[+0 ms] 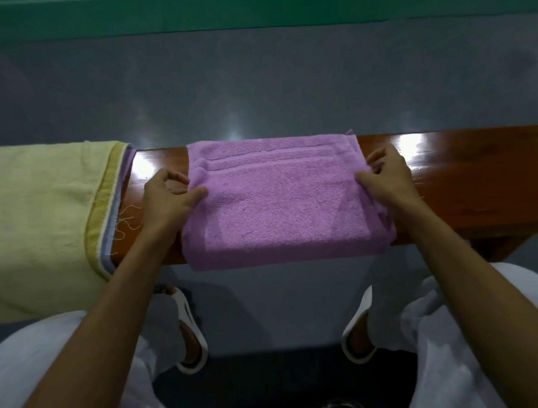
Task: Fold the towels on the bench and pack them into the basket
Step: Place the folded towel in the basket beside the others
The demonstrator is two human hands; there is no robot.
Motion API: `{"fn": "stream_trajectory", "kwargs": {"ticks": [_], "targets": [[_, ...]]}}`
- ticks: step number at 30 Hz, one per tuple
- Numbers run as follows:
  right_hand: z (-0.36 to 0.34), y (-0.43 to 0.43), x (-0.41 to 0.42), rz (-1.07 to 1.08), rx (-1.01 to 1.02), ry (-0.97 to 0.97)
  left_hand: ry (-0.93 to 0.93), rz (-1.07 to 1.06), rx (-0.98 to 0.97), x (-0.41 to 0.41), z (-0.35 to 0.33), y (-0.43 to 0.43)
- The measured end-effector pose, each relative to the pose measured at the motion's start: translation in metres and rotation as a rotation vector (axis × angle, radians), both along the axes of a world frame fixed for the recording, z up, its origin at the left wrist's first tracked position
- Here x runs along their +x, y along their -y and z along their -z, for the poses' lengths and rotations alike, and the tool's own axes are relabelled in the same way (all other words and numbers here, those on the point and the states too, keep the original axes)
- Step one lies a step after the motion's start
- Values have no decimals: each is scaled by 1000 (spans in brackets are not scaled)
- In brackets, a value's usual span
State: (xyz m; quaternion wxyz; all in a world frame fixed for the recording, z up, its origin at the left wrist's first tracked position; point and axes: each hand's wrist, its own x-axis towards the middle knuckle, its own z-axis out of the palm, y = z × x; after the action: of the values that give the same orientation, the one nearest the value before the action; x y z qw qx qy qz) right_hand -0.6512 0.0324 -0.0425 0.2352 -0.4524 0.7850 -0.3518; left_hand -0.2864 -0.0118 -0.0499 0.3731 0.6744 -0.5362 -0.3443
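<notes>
A folded purple towel (280,200) lies across the brown wooden bench (466,187), its near edge hanging a little over the front. My left hand (167,199) pinches the towel's left edge between thumb and fingers. My right hand (385,182) grips its right edge the same way. A pale yellow towel (41,222) with a striped hem is draped over the bench's left part, unfolded. No basket is in view.
Beyond the bench is a grey floor (255,79) with a green strip at the far edge. Below the bench are my white-trousered legs and my feet in white sandals (190,332). Loose threads hang off the yellow towel's hem.
</notes>
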Motion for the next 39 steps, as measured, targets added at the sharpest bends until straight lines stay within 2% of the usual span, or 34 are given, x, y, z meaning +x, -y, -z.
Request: {"fn": "stream_trajectory", "kwargs": {"ticks": [4,12,18,23,33,39], "targets": [[-4,-2,-2,-149,-23,14,-44,-30,14,2,-3,-1],[0,-1,-5,-110,-42,166,-48,-74,18,-1,-6,-2],[-2,-4,-8,-179,-40,259,-31,150,6,12,-5,3],[-4,-4,-13,-267,51,101,10,383,81,21,-8,8],[-9,-10,-12,-234,-102,-2,209,258,-42,23,-4,6],[-12,-14,-12,-218,-167,-139,285,198,-160,23,-7,4]]}}
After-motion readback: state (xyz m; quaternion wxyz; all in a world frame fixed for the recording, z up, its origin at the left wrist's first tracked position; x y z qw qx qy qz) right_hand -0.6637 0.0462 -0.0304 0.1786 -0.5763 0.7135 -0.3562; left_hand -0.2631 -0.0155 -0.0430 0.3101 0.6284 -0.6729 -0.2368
